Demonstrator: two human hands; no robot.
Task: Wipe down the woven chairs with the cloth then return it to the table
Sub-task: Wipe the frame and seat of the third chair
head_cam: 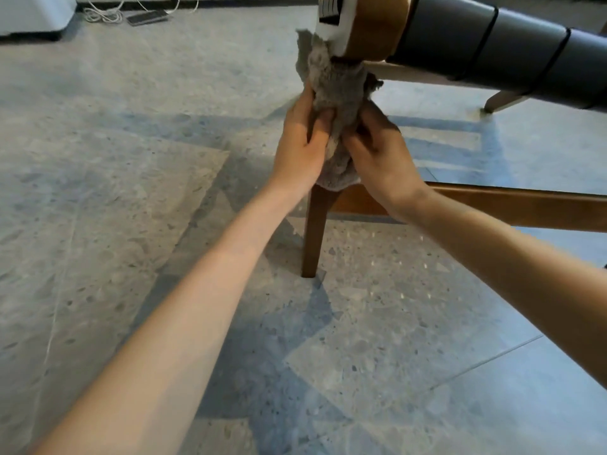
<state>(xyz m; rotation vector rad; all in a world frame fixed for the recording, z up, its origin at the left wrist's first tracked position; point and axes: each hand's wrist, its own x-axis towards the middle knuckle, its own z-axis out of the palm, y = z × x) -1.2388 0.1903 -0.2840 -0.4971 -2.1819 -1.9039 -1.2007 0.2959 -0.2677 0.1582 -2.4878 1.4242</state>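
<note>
Head view: arms outstretched, left hand (302, 151) and right hand (382, 157) clutch the cloth (338, 88) (wrapped round the chair leg (314, 236)).

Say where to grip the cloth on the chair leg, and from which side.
Grip the cloth mid-height, where it wraps the upright leg, from both sides as the left hand and right hand do; its top is loose.

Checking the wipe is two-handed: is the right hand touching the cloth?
Touching. The head view shows the right hand gripping the grey cloth wrapped round the chair leg, opposite the left hand.
</note>
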